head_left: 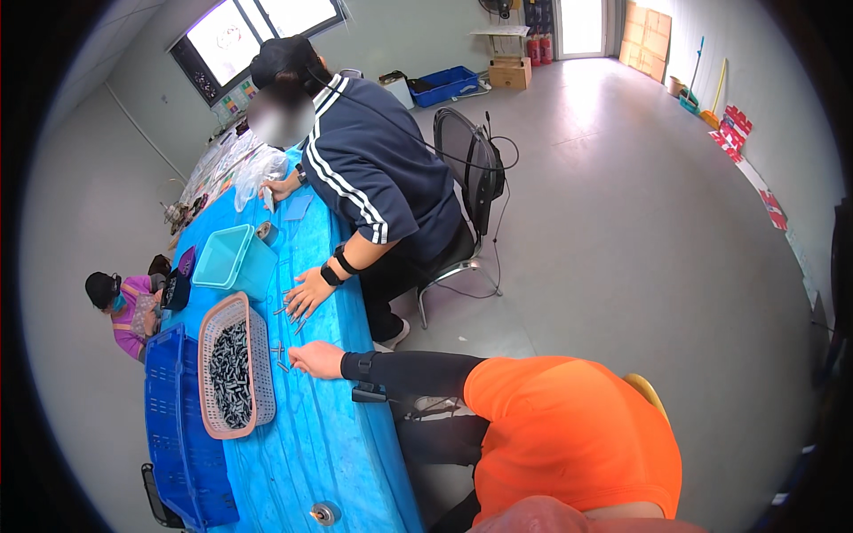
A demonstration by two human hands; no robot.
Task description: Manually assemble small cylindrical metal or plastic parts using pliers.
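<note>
Orange shirt fabric [569, 435] fills the foreground at a blue-covered table [311, 444]. From left, a blue crate [169, 391] stands beside a pink basket [262, 373] heaped with dark metal pieces [230, 377]; loose pieces [282, 363] lie just right of it. A co-worker's hand [309, 291] spreads over some; beside others is the wearer's right hand [318, 360], fingers curled together, any grip impossible to tell. Farther right stands a black-backed chair [468, 155].

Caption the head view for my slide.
An orange-shirted person's hand and a co-worker's hand near small metal pieces beside a pink basket on blue sheeting.
</note>
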